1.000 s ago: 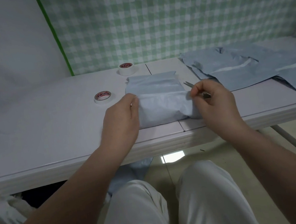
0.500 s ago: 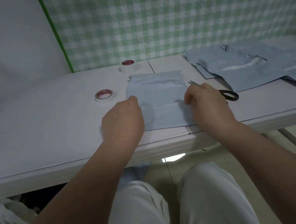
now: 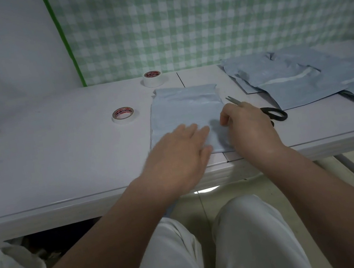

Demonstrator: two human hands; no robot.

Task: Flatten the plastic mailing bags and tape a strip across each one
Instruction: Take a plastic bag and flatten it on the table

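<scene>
A light blue plastic mailing bag lies flat on the white table, near its front edge. My left hand rests palm down on the bag's near left part, fingers straight and blurred with motion. My right hand is at the bag's right edge and grips it there with curled fingers. Black-handled scissors lie on the table just behind my right hand, partly hidden by it. One roll of white tape lies left of the bag, and a second roll sits behind it.
A loose pile of blue mailing bags covers the table's right part, some with white strips across them. A green checked cloth hangs behind the table. Crumpled white plastic lies under the table at the left. My knees are below the front edge.
The bag was folded up at its near edge and now lies flat. My left hand has opened and slid onto the bag. The scissors went from my right hand to the table.
</scene>
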